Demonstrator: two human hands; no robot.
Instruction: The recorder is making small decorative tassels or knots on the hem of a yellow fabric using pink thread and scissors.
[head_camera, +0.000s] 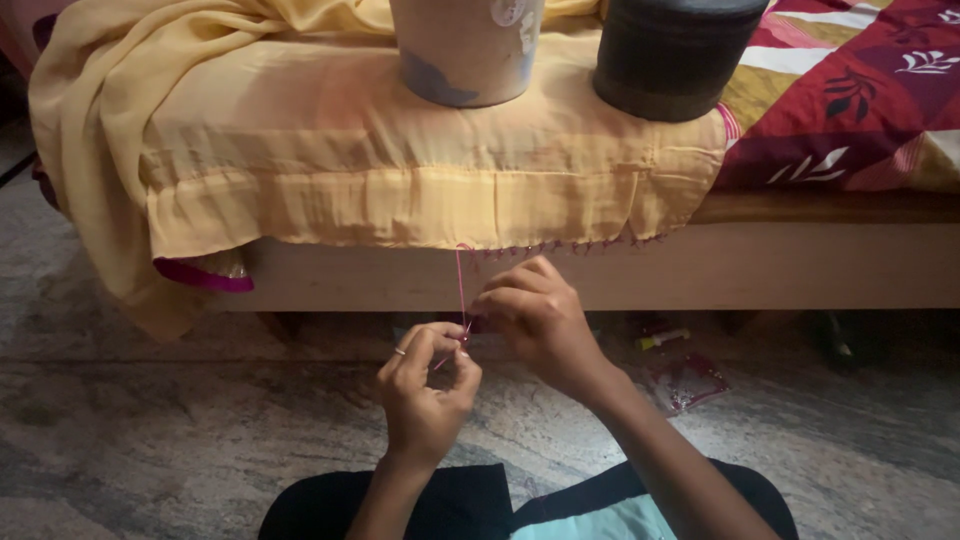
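You had a thin pink thread in hand, fine enough that only its colour set it off from the pale bed frame behind. It ran nearly straight up from your fingers to the hem of the yellow cloth, long axis close to vertical, its top end meeting the hem just above your left hand. A row of small pink stitches or knots trailed along the hem to the right of that point, above your right hand.

Your left hand was curled, thumb and forefinger pressed together on the thread's lower end, a ring on one finger. Your right hand sat just beside it, a little higher, fingers bunched and closed on the same thread or a small tool; which one could not be told.

Beyond both hands, on top of the cloth, stood two containers: a pale pot straight ahead and a dark round one to the right of it. Their contents were out of view. A red patterned bedspread lay farther right, and small packets lay on the stone floor just right of your right wrist.
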